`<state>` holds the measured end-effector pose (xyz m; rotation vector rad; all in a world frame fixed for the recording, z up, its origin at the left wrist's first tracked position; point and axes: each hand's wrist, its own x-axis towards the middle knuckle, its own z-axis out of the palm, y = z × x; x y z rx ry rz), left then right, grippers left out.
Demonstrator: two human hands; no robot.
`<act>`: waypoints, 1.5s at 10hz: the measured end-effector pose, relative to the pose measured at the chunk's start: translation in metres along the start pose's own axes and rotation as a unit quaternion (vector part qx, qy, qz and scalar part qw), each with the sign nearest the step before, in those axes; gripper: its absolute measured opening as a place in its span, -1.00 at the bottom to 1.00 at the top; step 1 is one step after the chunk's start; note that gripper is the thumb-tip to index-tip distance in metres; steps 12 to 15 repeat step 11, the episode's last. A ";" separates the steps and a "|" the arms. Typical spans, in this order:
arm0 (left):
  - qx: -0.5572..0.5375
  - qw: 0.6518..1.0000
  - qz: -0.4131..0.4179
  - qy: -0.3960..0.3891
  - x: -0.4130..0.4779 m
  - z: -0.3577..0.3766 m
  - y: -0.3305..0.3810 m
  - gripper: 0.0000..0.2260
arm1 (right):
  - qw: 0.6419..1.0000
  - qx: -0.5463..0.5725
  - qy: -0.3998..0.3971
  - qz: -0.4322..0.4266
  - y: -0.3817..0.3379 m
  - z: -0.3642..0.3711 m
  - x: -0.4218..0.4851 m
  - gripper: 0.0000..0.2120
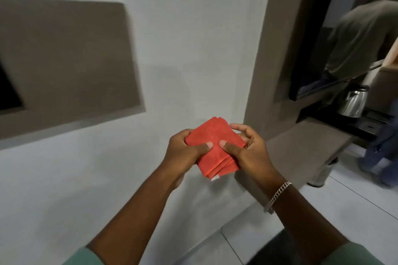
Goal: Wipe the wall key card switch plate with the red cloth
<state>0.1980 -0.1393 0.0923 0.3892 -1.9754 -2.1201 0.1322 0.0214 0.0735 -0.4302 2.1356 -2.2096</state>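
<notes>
A folded red cloth (pixel 212 142) is held in front of me at mid-frame, in front of a plain white wall (pixel 183 38). My left hand (pixel 185 153) grips its left side with the thumb pressed on top. My right hand (pixel 247 148) grips its right side, thumb on top too, and a chain bracelet sits on that wrist. The cloth is folded into several layers, with a small white tag at its lower edge. No key card switch plate shows in this view.
A grey-brown recessed panel (pixel 71 60) fills the wall's left. To the right stand a brown frame (pixel 277 38), a low brown shelf (pixel 301 146) and a metal kettle (pixel 354 104) on a dark tray. Another person (pixel 361 38) bends over beyond it. White tiles cover the floor (pixel 344 211).
</notes>
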 end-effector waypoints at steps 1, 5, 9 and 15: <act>-0.028 0.997 -0.078 0.004 0.053 0.084 -0.048 -0.55 | 0.996 -0.061 0.050 0.036 0.048 -0.079 0.046 -0.57; 0.025 0.975 -0.177 0.135 0.164 0.236 -0.215 -0.74 | 0.941 -0.308 0.113 0.079 0.202 -0.214 0.135 -0.66; 0.066 0.988 -0.136 -0.005 0.173 0.204 -0.213 -0.48 | 0.924 -0.349 0.100 0.121 0.222 -0.206 0.115 -0.61; 0.308 0.936 0.145 0.085 0.108 0.127 -0.164 -0.54 | 0.853 -0.506 -0.071 -0.109 0.171 -0.111 0.063 -0.46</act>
